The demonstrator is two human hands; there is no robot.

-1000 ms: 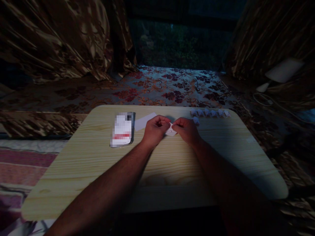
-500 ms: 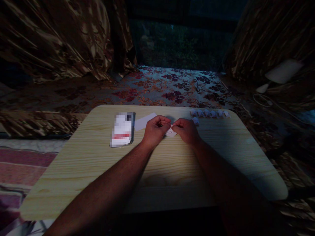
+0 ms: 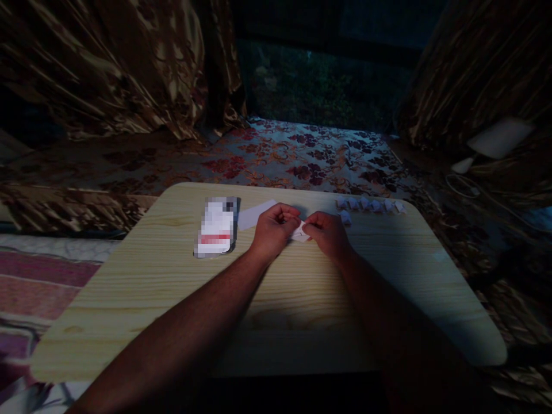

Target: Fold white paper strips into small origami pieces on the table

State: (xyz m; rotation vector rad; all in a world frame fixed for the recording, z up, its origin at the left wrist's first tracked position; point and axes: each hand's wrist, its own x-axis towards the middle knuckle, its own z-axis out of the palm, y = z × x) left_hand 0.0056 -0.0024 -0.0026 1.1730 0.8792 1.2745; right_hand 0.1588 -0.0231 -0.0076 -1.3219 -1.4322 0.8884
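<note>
A small piece of folded white paper [image 3: 301,232] is pinched between my two hands over the far half of the wooden table. My left hand [image 3: 276,230] is closed on its left side, thumb and forefinger together. From the right, my right hand [image 3: 328,231] grips the other side with fingertips and thumb. The fingers hide much of the paper. Behind my left hand lies a flat white paper strip [image 3: 255,215]. Several small folded paper pieces [image 3: 375,205] stand in a row at the far right, and a single folded piece [image 3: 345,218] sits just beyond my right hand.
A phone-like object [image 3: 215,227], partly pixelated, lies on the table [image 3: 142,276] to the left. Beyond the table is a ledge with flowered cloth [image 3: 302,152]. A white lamp [image 3: 500,138] stands at the right, curtains [image 3: 142,69] hang behind.
Both hands keep hold of the folded paper and have shifted only slightly, with small finger movements. The whole view has tilted a little.
</note>
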